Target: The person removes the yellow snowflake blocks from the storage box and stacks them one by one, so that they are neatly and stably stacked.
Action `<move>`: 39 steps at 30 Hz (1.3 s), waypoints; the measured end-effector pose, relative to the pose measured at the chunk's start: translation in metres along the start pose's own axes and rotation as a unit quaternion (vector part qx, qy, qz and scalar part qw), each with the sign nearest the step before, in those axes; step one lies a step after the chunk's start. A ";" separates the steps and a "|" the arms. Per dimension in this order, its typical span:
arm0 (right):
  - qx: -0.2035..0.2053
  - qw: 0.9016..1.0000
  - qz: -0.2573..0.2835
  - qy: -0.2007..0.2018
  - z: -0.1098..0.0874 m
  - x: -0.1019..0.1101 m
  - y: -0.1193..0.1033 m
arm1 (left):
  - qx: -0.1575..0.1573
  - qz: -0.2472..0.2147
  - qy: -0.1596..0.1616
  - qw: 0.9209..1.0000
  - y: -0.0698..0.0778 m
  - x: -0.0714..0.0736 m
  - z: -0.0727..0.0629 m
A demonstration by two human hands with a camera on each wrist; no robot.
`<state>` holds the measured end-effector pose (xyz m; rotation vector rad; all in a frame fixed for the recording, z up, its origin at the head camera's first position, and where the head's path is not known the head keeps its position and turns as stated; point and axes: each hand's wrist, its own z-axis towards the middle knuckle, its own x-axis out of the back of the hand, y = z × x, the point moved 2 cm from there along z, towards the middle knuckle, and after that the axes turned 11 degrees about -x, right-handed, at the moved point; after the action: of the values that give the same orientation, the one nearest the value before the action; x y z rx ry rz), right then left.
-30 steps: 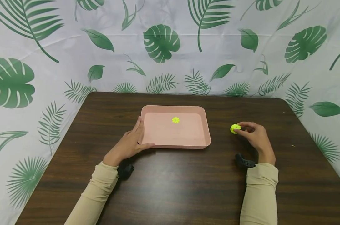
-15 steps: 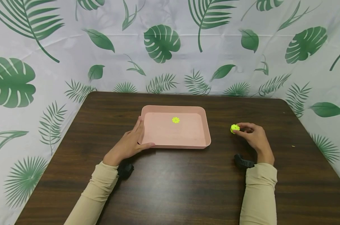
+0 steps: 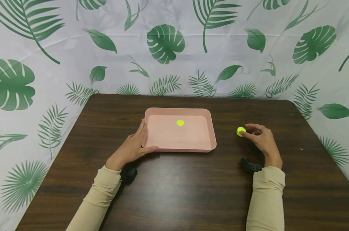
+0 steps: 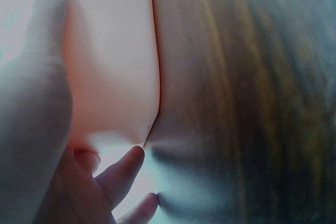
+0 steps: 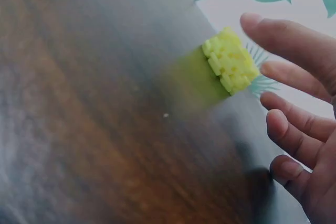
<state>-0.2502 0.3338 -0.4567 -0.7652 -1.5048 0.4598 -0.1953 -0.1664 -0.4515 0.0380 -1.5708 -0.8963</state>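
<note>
The pink tray (image 3: 178, 138) lies on the dark wooden table, with a flat yellow-green notched disc (image 3: 180, 123) on its floor toward the back. My left hand (image 3: 129, 149) rests along the tray's left end, fingers straight against the side and thumb on the front edge. To the right of the tray stands a short stack of yellow-green notched discs (image 5: 231, 61) on the tabletop. Beside that stack is my right hand (image 3: 262, 139). Its thumb and fingers are spread and loosely bent; the right wrist view shows a gap between the fingertips and the stack.
The brown table (image 3: 174, 192) reaches back to a white curtain (image 3: 220, 54) printed with green leaves. A small pale speck (image 3: 301, 149) lies on the tabletop right of the right hand. Black wrist devices (image 3: 129, 175) sit by both cuffs.
The right thumb and fingertips shift slightly about the stack and spread a little wider. The left hand, the tray and the disc inside it stay where they were.
</note>
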 end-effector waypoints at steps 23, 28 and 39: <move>0.118 0.990 0.078 0.017 -0.005 -0.042 -0.108 | 0.000 -0.005 0.008 1.000 0.001 0.003 0.000; 0.147 0.984 0.101 -0.011 -0.001 -0.069 -0.132 | 0.002 -0.004 0.008 1.000 0.000 0.004 -0.001; 0.165 0.977 0.116 -0.075 -0.004 -0.120 -0.175 | -0.001 -0.003 0.006 1.000 -0.003 0.002 0.000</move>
<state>-0.2845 0.1283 -0.4197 -0.6539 -1.4340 0.9369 -0.1970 -0.1694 -0.4511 0.0460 -1.5594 -0.9016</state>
